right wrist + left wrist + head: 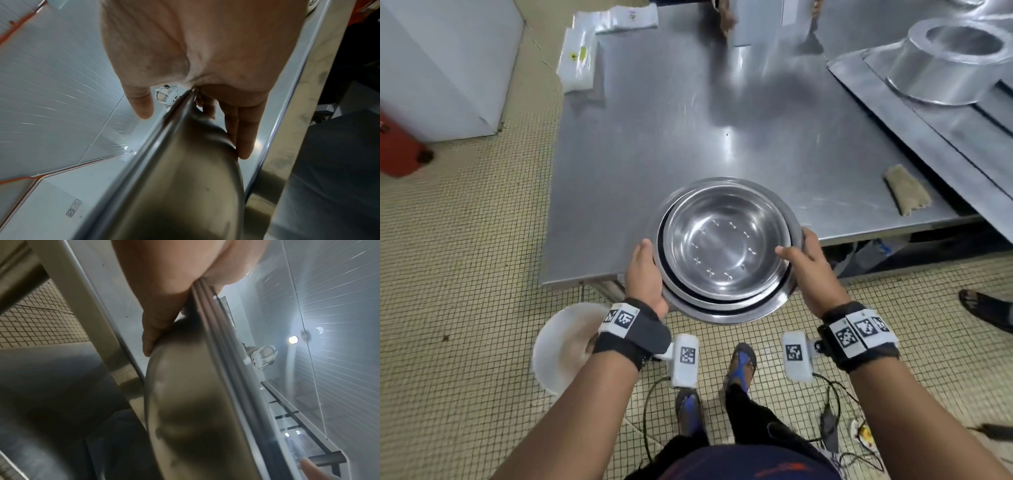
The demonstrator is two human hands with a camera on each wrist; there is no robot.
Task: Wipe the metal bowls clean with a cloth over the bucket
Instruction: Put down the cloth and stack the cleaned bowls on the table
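Steel table (654, 144) under nested bowls (726, 246), openings up; left hand (645, 274) grips rim at 9, right hand (811, 270) at 3. Wrist views alone show fingers (244, 129) below.

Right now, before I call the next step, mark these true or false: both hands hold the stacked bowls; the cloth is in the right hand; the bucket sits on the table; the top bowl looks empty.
1. Both hands hold the stacked bowls. True: the left hand and the right hand grip opposite rims.
2. The cloth is in the right hand. False: it lies on the table, to the right of the bowls.
3. The bucket sits on the table. False: it stands on the floor under the left forearm.
4. The top bowl looks empty. True.
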